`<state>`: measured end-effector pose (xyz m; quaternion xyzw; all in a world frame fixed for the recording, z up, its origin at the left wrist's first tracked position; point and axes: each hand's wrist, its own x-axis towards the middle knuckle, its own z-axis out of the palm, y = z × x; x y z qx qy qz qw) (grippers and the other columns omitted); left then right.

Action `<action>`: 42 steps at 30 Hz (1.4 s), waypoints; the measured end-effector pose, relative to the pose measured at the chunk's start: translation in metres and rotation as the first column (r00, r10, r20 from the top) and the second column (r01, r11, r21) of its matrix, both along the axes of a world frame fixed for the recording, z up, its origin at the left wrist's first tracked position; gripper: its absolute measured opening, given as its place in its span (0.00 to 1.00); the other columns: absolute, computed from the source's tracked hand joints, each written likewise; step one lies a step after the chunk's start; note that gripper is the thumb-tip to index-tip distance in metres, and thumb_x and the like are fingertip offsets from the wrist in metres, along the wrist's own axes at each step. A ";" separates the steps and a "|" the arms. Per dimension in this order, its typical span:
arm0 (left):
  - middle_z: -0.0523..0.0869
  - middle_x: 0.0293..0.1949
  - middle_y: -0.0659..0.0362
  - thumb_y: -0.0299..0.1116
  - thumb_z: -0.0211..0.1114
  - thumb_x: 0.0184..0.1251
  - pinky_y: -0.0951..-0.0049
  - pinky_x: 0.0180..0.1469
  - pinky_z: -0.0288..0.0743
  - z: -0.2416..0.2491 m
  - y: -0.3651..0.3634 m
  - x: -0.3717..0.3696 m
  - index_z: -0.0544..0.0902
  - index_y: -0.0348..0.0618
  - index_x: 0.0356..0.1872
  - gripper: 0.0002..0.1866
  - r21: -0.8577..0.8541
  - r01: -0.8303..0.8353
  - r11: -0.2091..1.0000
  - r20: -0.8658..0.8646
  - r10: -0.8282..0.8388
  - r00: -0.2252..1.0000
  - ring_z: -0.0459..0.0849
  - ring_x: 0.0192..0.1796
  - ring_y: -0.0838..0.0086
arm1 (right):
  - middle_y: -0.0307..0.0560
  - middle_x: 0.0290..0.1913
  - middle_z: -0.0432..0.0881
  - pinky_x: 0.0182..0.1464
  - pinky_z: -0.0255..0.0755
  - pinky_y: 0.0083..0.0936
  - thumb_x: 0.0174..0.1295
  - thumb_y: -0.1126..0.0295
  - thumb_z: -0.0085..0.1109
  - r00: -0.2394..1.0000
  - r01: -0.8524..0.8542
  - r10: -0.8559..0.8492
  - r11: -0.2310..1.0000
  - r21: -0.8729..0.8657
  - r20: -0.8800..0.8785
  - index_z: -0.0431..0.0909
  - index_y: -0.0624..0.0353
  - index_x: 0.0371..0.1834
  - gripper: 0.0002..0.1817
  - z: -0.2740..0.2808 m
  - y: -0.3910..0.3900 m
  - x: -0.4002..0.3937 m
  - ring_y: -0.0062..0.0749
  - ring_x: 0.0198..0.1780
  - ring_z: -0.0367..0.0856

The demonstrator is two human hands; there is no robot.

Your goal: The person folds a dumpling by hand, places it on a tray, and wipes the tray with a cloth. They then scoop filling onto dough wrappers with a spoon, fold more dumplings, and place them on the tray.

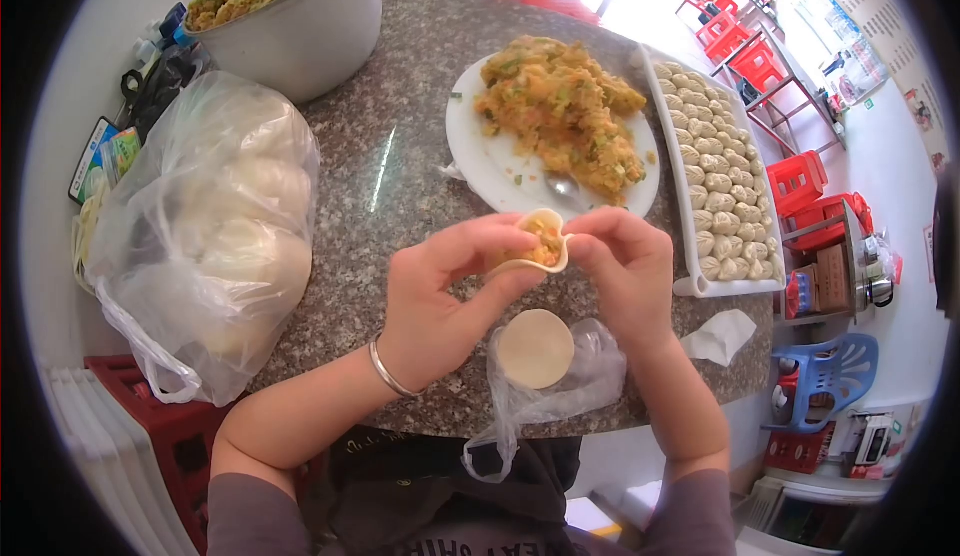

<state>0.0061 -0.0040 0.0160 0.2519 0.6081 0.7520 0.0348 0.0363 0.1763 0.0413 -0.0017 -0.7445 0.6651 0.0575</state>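
Between my two hands, above the granite table, is a round dumpling wrapper (553,264) cupped around yellow filling. My left hand (455,281) curls around its left side, thumb below and fingers above. At the wrapper's right edge, my right hand (625,261) pinches the dough between thumb and fingertips. Just below lies a stack of round wrappers (536,349) on a clear plastic bag (590,376). Beyond my hands, a white plate (470,146) carries a heap of yellow-green filling (560,106), with a metal spoon (562,187) at its near side.
Rows of pleated dumplings (720,171) fill a white tray (684,206) at right. A plastic bag of round dough pieces (230,216) sits left, with a large filling bowl (310,46) behind it. A crumpled tissue (720,337) lies near the right edge. Red stools (797,181) stand beyond.
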 end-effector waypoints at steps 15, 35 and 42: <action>0.84 0.48 0.49 0.21 0.65 0.61 0.76 0.50 0.80 -0.004 0.003 -0.002 0.84 0.34 0.43 0.09 0.022 0.047 0.999 0.049 -0.048 0.998 0.84 0.48 0.73 | 0.45 0.29 0.82 0.36 0.71 0.19 0.57 0.74 0.64 0.978 0.066 -0.018 0.972 0.225 -0.208 0.80 0.64 0.32 0.05 -0.005 0.006 0.003 0.25 0.32 0.79; 0.83 0.48 0.49 0.17 0.66 0.58 0.73 0.51 0.79 -0.001 0.001 -0.001 0.80 0.33 0.40 0.09 0.036 0.159 0.987 0.203 -0.163 0.966 0.83 0.49 0.71 | 0.46 0.30 0.81 0.36 0.72 0.24 0.55 0.77 0.63 0.983 -0.095 0.132 0.960 0.263 -0.128 0.79 0.64 0.30 0.03 0.002 0.014 0.000 0.30 0.33 0.80; 0.84 0.45 0.48 0.17 0.67 0.58 0.73 0.51 0.80 0.009 0.000 0.002 0.81 0.32 0.38 0.08 -0.081 0.075 0.994 0.228 -0.055 0.972 0.84 0.47 0.71 | 0.45 0.30 0.81 0.36 0.72 0.25 0.54 0.77 0.64 0.958 0.002 0.114 0.915 0.404 -0.263 0.79 0.63 0.30 0.04 -0.002 0.006 0.001 0.32 0.33 0.80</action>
